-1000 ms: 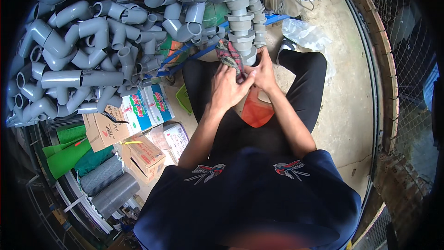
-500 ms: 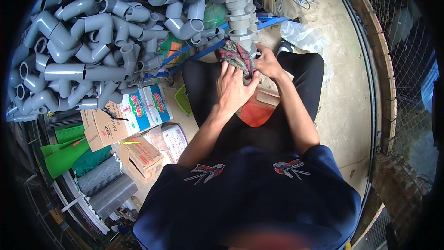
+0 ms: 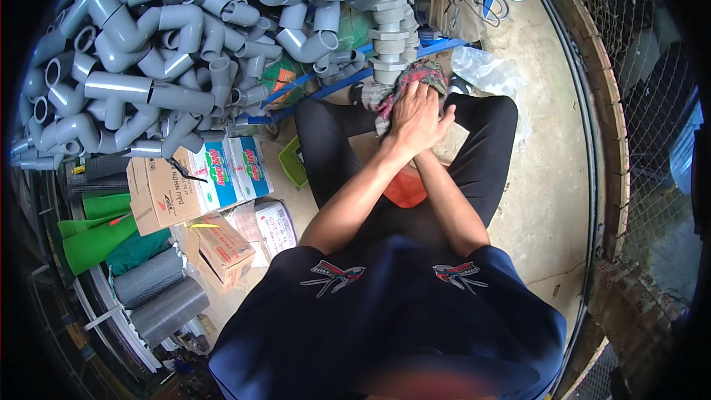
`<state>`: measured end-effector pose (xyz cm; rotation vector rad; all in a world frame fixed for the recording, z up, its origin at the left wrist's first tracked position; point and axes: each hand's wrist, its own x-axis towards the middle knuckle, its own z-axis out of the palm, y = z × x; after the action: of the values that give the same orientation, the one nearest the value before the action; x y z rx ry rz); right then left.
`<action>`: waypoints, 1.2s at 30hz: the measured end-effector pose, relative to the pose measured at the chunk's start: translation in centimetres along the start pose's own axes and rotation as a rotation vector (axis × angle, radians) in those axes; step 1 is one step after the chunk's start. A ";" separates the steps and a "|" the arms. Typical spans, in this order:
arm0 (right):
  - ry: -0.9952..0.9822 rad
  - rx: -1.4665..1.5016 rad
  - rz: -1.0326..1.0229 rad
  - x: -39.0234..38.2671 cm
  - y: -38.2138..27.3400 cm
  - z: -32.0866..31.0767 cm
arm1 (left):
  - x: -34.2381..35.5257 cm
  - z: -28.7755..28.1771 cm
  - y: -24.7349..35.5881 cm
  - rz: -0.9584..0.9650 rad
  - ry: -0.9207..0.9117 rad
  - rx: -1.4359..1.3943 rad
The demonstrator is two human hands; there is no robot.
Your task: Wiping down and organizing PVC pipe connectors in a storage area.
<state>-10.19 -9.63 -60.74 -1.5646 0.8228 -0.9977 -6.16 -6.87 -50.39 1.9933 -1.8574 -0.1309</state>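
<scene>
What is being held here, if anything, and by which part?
The left hand lies over the near side of the crumpled cloth; whether it grips cannot be told. The right hand is hidden beneath, its hold unclear.

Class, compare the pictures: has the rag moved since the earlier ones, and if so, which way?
Yes. The rag has moved to the right, closer to the clear bag.

A dark navy shirt (image 3: 392,318) bears two birdlike emblems (image 3: 333,278) (red and white); the trousers (image 3: 492,130) are black.
</scene>
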 end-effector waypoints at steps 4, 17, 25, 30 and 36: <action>0.037 -0.038 -0.074 -0.5 -0.2 0.3 | -1.6 -1.8 -2.0 0.089 -0.042 -0.147; -0.132 0.142 0.274 1.1 -3.1 -0.1 | -1.8 -8.7 -6.6 -0.055 0.311 -0.659; -0.006 -0.125 -0.265 1.1 3.5 -0.6 | -1.6 -2.9 -2.4 0.053 0.294 -0.172; -0.024 0.177 0.290 1.2 -3.2 -1.4 | -0.4 -5.4 -8.8 -0.309 0.515 -0.803; -0.204 0.449 0.373 0.3 -3.6 -3.9 | -4.9 -1.6 -13.8 -0.631 0.462 -1.245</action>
<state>-13.55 -10.72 -56.85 -1.0585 0.6594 -0.6779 6.76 -1.32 -54.91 1.3788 -0.4890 -0.7204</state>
